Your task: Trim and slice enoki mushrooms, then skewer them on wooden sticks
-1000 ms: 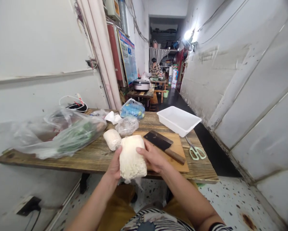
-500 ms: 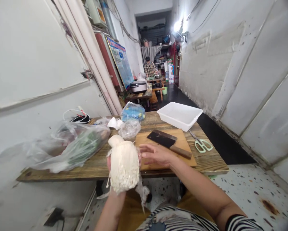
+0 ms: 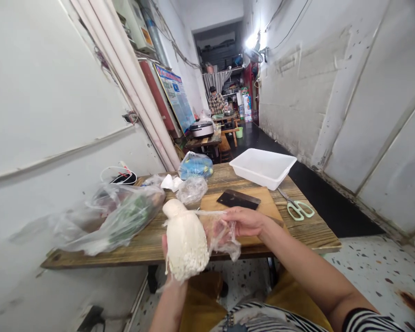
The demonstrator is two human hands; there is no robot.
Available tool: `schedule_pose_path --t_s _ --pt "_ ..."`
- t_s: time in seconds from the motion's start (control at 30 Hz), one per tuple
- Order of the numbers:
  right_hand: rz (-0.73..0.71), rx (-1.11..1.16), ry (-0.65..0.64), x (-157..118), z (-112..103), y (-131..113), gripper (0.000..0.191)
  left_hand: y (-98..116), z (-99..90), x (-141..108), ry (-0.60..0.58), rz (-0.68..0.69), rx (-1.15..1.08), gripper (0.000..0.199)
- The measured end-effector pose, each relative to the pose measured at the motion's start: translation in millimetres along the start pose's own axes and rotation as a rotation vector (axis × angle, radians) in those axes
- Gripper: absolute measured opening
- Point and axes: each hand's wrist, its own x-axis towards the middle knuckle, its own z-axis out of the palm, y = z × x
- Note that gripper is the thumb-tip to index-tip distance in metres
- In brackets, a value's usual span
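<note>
A thick bundle of enoki mushrooms (image 3: 186, 242) rests in my left hand (image 3: 165, 244), which supports it from below and behind; most of those fingers are hidden. My right hand (image 3: 243, 221) pinches a clear plastic wrapper (image 3: 224, 235) and holds it out to the right of the bundle. One edge of the wrapper still reaches the mushrooms. Beyond my right hand, a cleaver (image 3: 238, 199) with a dark blade lies on the wooden cutting board (image 3: 210, 202). My right hand and forearm cover much of its handle.
A white plastic tray (image 3: 262, 168) stands at the table's far right, with green-handled scissors (image 3: 299, 210) nearby. A clear bag of leafy greens (image 3: 127, 216) lies left. Behind the board are crumpled plastic (image 3: 192, 189) and a blue bag (image 3: 195, 166). A person (image 3: 216, 101) works at a far table.
My right hand has closed on the wrapper and drawn it rightward from the mushrooms. The bundle stays in my left hand. The view has shifted slightly.
</note>
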Motion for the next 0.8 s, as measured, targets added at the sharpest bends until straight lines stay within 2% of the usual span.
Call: schedule_pose_path --t_s 0.1,0.2,0.27,0.33,0.4,0.53,0.7,0.8 --pt "0.008 -0.200 0.095 -2.6 13.3 -1.6 0.035 -5.6 -8.1 2.7 0.023 0.048 0.007 0.053" --pt "-0.092 -0.433 0.323 -4.2 23.6 0.0 0.032 -6.7 -13.5 3.1 0.039 0.085 0.009 0.054" --pt "-0.130 -0.493 0.438 -5.1 26.1 -1.0 0.030 -5.9 -15.9 1.2 0.046 0.086 0.011 0.054" --pt "-0.119 -0.479 0.476 -6.2 25.7 -2.8 0.033 -5.1 -18.4 -2.0 0.062 0.056 0.019 0.055" --pt "-0.134 -0.432 0.457 -7.6 25.2 -4.0 0.038 -5.0 -21.7 -5.2 0.053 0.035 0.019 0.055" --pt "-0.267 -0.373 0.332 -10.0 32.5 -5.1 0.042 -8.4 -28.1 -6.2 -0.038 0.040 -0.017 0.050" --pt "-0.485 -0.636 0.284 -10.9 54.0 -17.1 0.038 -15.1 -24.8 2.6 -0.111 0.039 -0.068 0.056" --pt "-0.557 -0.613 0.172 -20.1 65.1 -29.1 0.036 -14.3 -23.7 8.1 -0.088 0.030 -0.042 0.056"
